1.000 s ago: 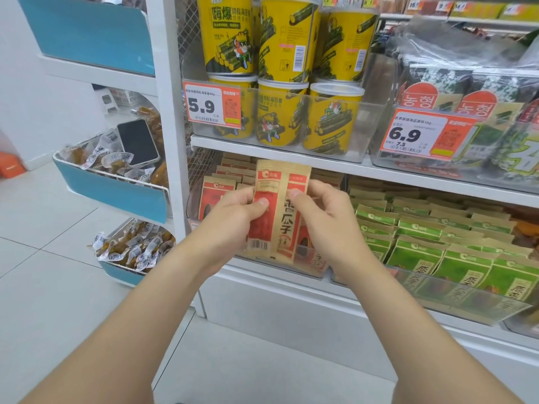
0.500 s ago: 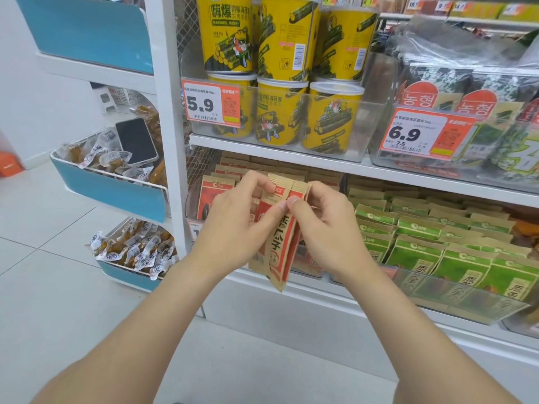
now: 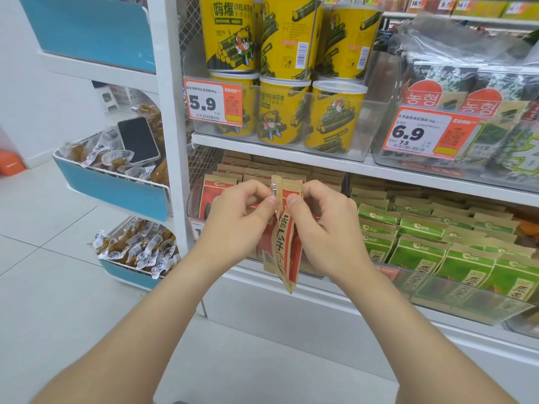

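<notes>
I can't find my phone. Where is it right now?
The phone lies at the left of the head view, on snack packets in the upper blue bin, just left of the white shelf post.

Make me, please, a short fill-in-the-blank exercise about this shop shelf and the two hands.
1. The left hand and the right hand pinch the red-and-brown paper snack packet at its ___ edge.
2. The flat black smartphone lies in a white wire basket with a ___ front.
3. The orange price tag before the yellow cylindrical tubs reads ___.
Missing words: top; blue; 5.9.
</notes>
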The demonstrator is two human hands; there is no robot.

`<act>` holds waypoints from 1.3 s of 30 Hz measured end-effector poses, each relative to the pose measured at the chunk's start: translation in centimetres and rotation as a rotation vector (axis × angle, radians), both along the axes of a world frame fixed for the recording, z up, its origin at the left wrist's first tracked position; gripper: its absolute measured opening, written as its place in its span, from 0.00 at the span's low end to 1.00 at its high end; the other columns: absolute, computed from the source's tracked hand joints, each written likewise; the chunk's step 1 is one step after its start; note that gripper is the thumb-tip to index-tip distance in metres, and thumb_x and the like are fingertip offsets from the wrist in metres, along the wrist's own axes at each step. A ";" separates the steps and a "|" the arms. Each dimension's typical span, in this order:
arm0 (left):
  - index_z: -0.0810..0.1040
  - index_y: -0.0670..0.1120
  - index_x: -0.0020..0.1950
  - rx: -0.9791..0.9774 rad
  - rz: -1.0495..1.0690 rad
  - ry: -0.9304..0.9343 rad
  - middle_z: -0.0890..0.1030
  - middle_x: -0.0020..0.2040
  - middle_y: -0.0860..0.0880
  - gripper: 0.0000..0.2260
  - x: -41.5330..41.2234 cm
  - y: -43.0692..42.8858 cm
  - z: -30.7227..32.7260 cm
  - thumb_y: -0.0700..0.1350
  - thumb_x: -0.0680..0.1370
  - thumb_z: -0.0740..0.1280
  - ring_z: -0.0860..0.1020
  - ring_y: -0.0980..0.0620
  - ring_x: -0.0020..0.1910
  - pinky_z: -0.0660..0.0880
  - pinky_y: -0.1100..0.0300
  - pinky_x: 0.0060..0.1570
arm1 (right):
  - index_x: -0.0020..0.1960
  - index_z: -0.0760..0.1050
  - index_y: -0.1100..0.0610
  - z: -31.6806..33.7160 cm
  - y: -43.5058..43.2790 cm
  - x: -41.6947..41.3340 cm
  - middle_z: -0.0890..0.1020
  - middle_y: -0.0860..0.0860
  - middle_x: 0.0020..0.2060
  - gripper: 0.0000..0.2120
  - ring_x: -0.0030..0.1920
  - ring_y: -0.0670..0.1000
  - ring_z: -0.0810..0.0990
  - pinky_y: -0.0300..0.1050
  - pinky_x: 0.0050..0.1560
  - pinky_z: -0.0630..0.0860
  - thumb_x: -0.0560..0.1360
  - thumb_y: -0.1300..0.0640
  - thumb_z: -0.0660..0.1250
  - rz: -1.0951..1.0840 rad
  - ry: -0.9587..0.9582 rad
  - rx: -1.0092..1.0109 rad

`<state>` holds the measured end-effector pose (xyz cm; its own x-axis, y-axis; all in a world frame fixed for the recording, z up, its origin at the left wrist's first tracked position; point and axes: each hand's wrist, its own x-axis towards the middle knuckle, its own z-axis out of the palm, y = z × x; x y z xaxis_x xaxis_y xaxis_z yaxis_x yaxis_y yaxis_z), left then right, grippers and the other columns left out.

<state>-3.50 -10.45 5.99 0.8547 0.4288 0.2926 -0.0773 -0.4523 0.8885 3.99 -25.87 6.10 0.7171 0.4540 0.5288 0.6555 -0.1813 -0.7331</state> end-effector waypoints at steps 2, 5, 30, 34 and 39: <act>0.82 0.48 0.49 0.016 0.009 -0.013 0.87 0.43 0.54 0.07 0.0 -0.1 0.0 0.44 0.85 0.68 0.83 0.59 0.36 0.78 0.60 0.38 | 0.43 0.79 0.56 0.0 0.0 0.0 0.81 0.50 0.32 0.12 0.33 0.49 0.76 0.45 0.37 0.72 0.85 0.56 0.68 -0.007 -0.007 0.009; 0.83 0.49 0.49 0.054 0.071 -0.065 0.88 0.45 0.54 0.06 0.0 -0.1 0.0 0.46 0.85 0.68 0.86 0.56 0.41 0.84 0.50 0.45 | 0.52 0.85 0.51 0.4 0.0 0.0 0.87 0.45 0.40 0.05 0.41 0.46 0.85 0.48 0.46 0.81 0.83 0.55 0.70 0.068 0.062 0.025; 0.82 0.44 0.44 -0.075 0.005 0.150 0.88 0.39 0.46 0.05 -0.4 1.4 0.5 0.42 0.80 0.72 0.88 0.48 0.41 0.85 0.39 0.53 | 0.64 0.83 0.47 -0.9 -0.2 1.3 0.89 0.39 0.48 0.14 0.51 0.45 0.88 0.55 0.58 0.83 0.79 0.47 0.73 0.168 -0.025 -0.283; 0.83 0.46 0.46 -0.051 -0.017 0.171 0.89 0.40 0.47 0.06 -0.3 1.4 0.4 0.44 0.82 0.71 0.89 0.49 0.42 0.86 0.41 0.52 | 0.64 0.83 0.48 -0.8 -0.3 1.6 0.89 0.37 0.47 0.12 0.50 0.46 0.88 0.56 0.58 0.83 0.82 0.49 0.69 0.151 0.012 -0.287; 0.85 0.49 0.48 0.002 0.015 0.117 0.89 0.44 0.53 0.07 -0.6 1.5 0.6 0.50 0.83 0.72 0.87 0.53 0.43 0.85 0.46 0.46 | 0.67 0.82 0.52 -0.4 -0.4 1.2 0.90 0.44 0.49 0.11 0.51 0.44 0.89 0.55 0.58 0.85 0.86 0.56 0.68 0.193 0.240 -0.142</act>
<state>-4.10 -8.91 6.57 0.8768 0.4410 0.1918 0.0339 -0.4546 0.8901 5.21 -26.31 5.68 0.7074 0.6504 0.2765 0.4990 -0.1826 -0.8471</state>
